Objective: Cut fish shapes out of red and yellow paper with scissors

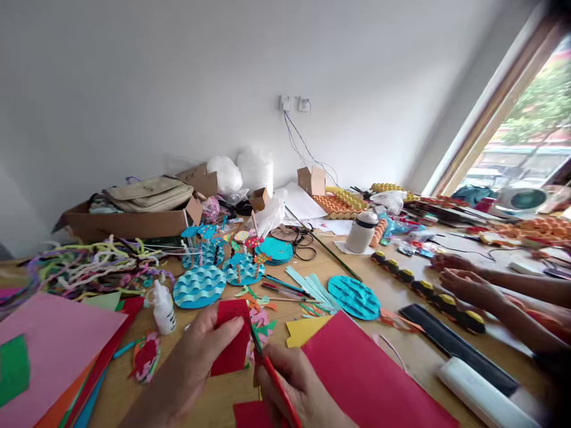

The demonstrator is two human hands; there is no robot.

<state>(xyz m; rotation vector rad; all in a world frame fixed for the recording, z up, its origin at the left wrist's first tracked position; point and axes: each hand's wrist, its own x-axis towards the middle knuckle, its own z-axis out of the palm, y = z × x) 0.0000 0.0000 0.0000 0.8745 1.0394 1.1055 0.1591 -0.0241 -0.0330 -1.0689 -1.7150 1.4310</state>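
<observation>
My left hand (200,351) pinches a small piece of red paper (232,356) between thumb and fingers, held upright above the table. A pair of red-handled scissors (279,380) is in my right hand (294,374), its dark blades touching or close beside the paper's right edge. Under my right wrist lies a large red sheet (357,362), partly over a yellow sheet (306,330). Another red piece (247,414) shows at the bottom edge. Green, pink and orange paper scraps (263,315) lie just beyond my hands.
A white glue bottle (164,309) and stacked coloured paper (57,351) are at left. Blue wavy discs (200,286) stand ahead, some bearing paper decorations. A black-and-yellow egg-carton strip (428,291) lies at right, near another person's hands (468,285). A white bottle (361,232) stands behind.
</observation>
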